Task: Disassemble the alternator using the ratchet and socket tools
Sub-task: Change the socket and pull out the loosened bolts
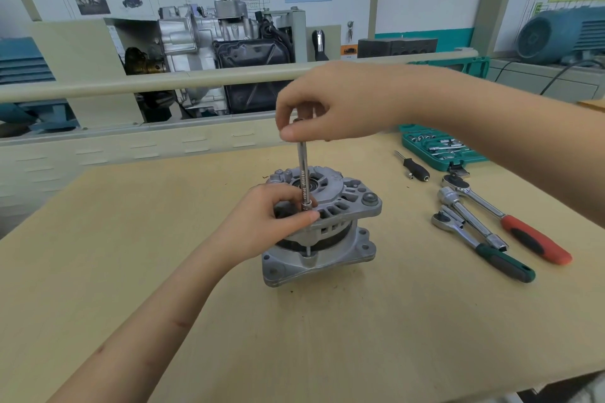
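Head view: the alternator (330, 226), cast grey aluminium w/ ribbed vent slots and a dark steel band round its middle, stands upright near the centre of the pale wooden table (327, 337); a thin chromed extension bar (303, 170) stands vertical on its top housing; the right hand (334, 101) pinches the bar's upper end w/ curled fingers; the left hand (275, 222) grips the housing edge, thumb and finger pinching the bar's lower end. To the right lie, close together, a red-handled ratchet (510, 222), a green-handled ratchet (481, 245), a small black driver (414, 168); behind them an open teal socket case (438, 149).
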`<state>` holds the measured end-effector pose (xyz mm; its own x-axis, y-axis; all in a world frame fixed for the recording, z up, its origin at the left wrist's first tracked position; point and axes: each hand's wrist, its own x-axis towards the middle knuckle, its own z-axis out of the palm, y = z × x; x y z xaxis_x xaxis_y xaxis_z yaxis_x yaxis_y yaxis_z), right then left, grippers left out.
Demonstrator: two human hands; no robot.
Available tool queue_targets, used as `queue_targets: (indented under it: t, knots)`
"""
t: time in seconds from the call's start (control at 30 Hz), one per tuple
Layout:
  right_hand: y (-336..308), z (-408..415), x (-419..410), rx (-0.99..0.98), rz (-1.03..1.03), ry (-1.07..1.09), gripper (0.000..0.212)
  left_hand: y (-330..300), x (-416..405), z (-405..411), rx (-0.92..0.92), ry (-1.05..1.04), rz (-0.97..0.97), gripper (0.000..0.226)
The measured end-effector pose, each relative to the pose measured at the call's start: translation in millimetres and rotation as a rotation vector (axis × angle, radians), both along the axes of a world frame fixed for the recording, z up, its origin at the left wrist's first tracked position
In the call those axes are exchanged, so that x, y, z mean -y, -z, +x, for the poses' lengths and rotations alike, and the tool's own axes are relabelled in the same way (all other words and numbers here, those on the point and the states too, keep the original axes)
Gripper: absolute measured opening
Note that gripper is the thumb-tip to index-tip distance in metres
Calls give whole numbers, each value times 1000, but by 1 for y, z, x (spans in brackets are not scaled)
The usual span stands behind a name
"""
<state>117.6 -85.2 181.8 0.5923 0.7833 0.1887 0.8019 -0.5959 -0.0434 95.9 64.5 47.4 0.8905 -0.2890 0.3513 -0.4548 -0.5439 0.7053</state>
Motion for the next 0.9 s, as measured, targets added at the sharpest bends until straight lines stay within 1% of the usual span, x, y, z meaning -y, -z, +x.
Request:
queue_targets:
  t: [0.07, 0.1, 0.13, 0.17, 0.23, 0.27, 0.3, 0.4, 0.47, 0.53, 0.63, 0.73, 0.77, 0.8, 0.87, 0.9]
  knots:
    - [1, 2, 0, 73, -1, 32, 20, 0, 0, 0, -3, 2, 4, 10]
    - [2, 2, 0, 83, -3, 25, 15, 0, 0, 1, -8, 2, 6, 10]
    - [2, 1, 0, 61, -5, 4, 8, 0, 0, 1, -13, -1, 5, 10]
    - [1, 0, 1, 23, -4, -18, 7, 0, 0, 1, -18, -5, 2, 8]
    - [-1, -1, 2, -36, -12, -44, 12, 0, 0, 1, -21, -6, 1, 5]
    - [-1, -2, 2, -33, -21, -42, 10, 0, 0, 1, -20, -6, 5, 5]
    - [0, -2, 1, -13, -29, -36, 10, 0, 0, 1, -16, -6, 9, 5]
    - [3, 1, 1, 49, 5, -1, 18, -1, 0, 0, -10, -6, 14, 5]
    - [4, 2, 1, 84, 4, 1, 13, 0, -1, 1, -4, -4, 21, 8]
    - [2, 0, 1, 54, -12, -24, 7, 0, -1, 1, 0, -3, 34, 12]
    - [0, -1, 1, -20, 7, -23, 9, 0, -1, 2, 2, -2, 37, 12]
    - [2, 3, 1, 52, 9, 33, 24, 0, -2, 1, 5, -5, 37, 10]
    - [3, 5, 1, 80, 2, 42, 25, 0, -2, 1, 8, -8, 41, 11]
    - [3, 4, 1, 89, -3, 35, 21, 0, -2, 1, 9, -10, 43, 13]
    - [1, 2, 3, 44, -5, -1, 9, 0, -1, 2, 7, -13, 40, 15]
    - [0, 1, 4, 18, -3, -18, 11, 0, -1, 2, 5, -15, 38, 15]
